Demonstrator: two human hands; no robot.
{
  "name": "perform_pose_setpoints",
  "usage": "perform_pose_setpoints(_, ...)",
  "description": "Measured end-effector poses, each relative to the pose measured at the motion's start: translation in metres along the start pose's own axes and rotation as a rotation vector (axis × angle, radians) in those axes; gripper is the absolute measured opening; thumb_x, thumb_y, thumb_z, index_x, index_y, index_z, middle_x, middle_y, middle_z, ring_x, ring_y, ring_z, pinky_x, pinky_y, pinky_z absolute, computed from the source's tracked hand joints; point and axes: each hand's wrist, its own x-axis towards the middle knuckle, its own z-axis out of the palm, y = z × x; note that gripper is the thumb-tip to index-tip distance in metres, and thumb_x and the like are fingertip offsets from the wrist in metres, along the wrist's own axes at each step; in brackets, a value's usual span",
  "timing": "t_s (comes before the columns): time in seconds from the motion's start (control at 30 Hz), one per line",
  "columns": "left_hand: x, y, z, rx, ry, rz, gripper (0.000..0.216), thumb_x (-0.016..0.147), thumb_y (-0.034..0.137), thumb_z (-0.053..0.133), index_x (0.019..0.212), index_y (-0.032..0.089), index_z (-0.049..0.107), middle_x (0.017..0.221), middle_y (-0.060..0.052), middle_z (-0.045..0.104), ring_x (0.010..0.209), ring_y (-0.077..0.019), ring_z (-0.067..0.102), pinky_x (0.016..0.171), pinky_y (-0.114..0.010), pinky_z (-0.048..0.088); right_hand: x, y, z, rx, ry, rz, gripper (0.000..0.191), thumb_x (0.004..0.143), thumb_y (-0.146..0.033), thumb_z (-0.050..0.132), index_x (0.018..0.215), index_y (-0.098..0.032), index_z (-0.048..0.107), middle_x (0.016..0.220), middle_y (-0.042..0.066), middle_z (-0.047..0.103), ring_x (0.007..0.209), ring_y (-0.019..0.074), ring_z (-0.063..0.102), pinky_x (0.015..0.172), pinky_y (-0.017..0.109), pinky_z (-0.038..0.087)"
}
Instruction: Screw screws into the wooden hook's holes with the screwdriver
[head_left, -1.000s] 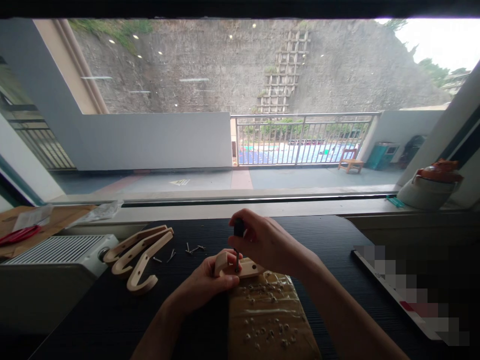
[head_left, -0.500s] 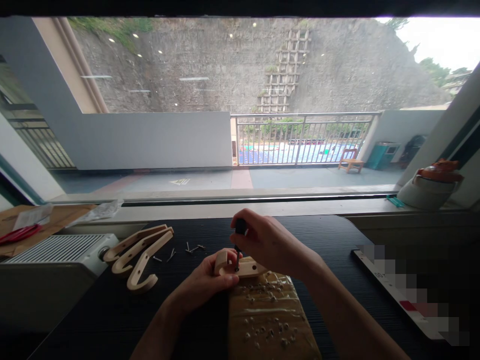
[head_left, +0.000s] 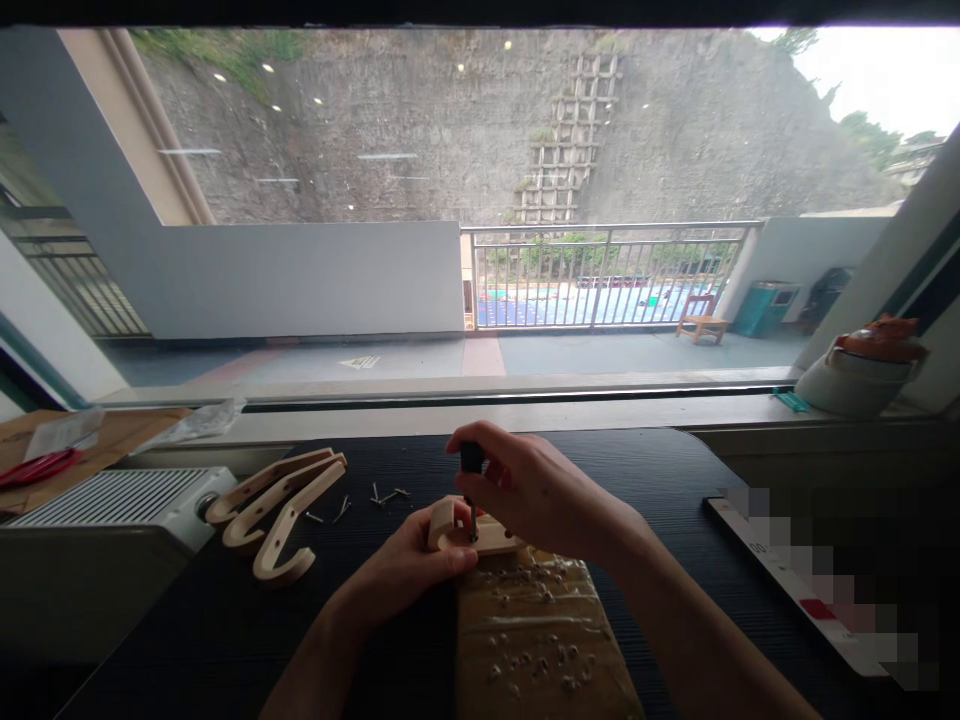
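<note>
My left hand (head_left: pixel 414 552) is closed around the curved end of a pale wooden hook (head_left: pixel 491 538), which lies across the far end of a tape-wrapped brown block (head_left: pixel 536 630). In my right hand (head_left: pixel 536 490) is a screwdriver (head_left: pixel 472 458), gripped by its black handle. Its shaft points down to a hole in the hook, beside my left thumb; a screw at the tip is too small to make out. Many small ragged holes mark the block's top. Three more wooden hooks (head_left: pixel 289 560) lie left of my left hand, with several loose screws (head_left: pixel 386 495) behind it.
The black table (head_left: pixel 420 455) meets a window sill (head_left: pixel 360 422). A radiator (head_left: pixel 127 500) stands at the left, with red-handled scissors (head_left: pixel 41 466) on cardboard behind it. A pale, partly blurred board (head_left: pixel 795 590) lies at right. A grey pot-like container (head_left: pixel 855 380) sits on the sill.
My right hand and the screwdriver handle have shifted slightly left, and the wrist has turned. The shaft now stands closer to upright. My left hand and the hook stay in place.
</note>
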Motion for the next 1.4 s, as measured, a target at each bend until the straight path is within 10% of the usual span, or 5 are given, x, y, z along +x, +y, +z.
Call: perform_pose_setpoints(1.4, 0.0, 0.007, 0.002, 0.056, -0.003, 0.058, 0.018, 0.069, 0.018, 0.067, 0.083, 0.016, 0.056, 0.098, -0.001, 0.052, 0.086, -0.0151, 0.047, 0.075, -0.023, 0.035, 0.001, 0.01, 0.001, -0.201, 0.114, 0.078, 0.021, 0.084, -0.035, 0.051, 0.1, -0.022, 0.052, 0.073, 0.0, 0.061, 0.062, 0.0112, 0.051, 0.055, 0.024, 0.035)
